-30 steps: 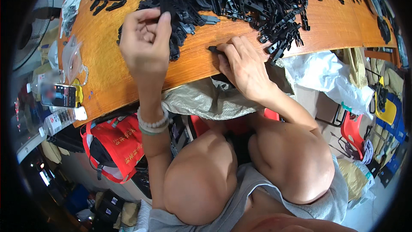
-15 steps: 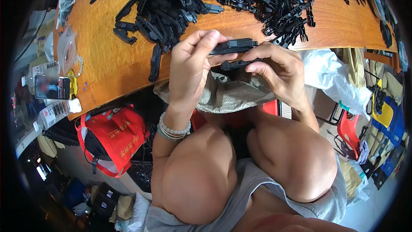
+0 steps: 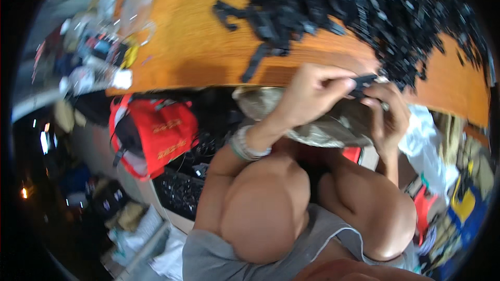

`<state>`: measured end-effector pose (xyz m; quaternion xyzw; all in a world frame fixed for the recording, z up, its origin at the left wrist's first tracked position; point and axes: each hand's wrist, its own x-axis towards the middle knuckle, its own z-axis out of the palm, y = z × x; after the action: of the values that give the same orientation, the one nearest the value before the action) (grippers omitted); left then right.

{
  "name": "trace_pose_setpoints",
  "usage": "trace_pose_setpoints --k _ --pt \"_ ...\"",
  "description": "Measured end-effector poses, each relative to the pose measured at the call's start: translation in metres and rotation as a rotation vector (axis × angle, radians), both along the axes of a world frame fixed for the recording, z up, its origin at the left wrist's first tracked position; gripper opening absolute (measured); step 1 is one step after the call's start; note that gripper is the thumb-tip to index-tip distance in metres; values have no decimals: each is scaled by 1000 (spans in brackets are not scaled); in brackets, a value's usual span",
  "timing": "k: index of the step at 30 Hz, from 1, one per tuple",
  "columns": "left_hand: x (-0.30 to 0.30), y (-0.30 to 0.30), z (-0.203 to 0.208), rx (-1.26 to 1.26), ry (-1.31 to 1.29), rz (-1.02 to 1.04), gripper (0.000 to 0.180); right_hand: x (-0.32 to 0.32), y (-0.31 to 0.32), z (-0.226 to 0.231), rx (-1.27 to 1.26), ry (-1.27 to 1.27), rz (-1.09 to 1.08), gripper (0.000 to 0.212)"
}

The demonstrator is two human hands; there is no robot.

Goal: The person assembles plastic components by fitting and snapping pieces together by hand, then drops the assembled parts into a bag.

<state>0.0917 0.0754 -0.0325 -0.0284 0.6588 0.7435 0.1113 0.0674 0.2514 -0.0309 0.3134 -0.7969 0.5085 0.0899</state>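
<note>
My left hand (image 3: 320, 93), with pale beaded bracelets at its wrist, pinches a small black plastic part (image 3: 363, 82) between thumb and fingers. My right hand (image 3: 389, 112) is curled at the other end of that part, its fingertips against it. Blur hides the part's details and whether a second piece lies in the right fingers. Both hands are at the table's near edge, above a grey-beige woven sack (image 3: 333, 125) over my lap. Beyond them a large heap of similar black plastic parts (image 3: 307, 5) covers much of the wooden table (image 3: 182, 31).
A red bag (image 3: 169, 135) hangs below the table's edge on the left. A bottle with a white cap (image 3: 121, 78) and clear plastic packaging (image 3: 136, 8) lie at the left. White plastic bags (image 3: 424, 135) and a yellow chair part (image 3: 463, 205) are at the right.
The view has swung, so the scene sits farther right and is blurred. My hands have moved slightly right and nearer the table's edge, still together at the black part.
</note>
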Motion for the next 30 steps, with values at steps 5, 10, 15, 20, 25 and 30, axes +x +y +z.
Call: trace_pose_setpoints --k 5,10,15,20,25,30 --pt "5 5 8 30 215 -106 26 14 8 -4 -54 -161 -145 13" --pt "11 7 5 -254 515 38 31 20 6 -9 -191 -309 -156 8" --pt "13 2 2 -242 526 35 32 16 5 -8 -103 -227 -100 9" --pt "11 2 -4 -167 468 16 30 18 7 -2 -26 -225 -127 10" --pt "8 0 -6 -286 590 83 30 9 4 4 135 44 -188 34" --pt "10 -6 -4 -404 541 3 28 2 -2 9 108 -152 52 37"
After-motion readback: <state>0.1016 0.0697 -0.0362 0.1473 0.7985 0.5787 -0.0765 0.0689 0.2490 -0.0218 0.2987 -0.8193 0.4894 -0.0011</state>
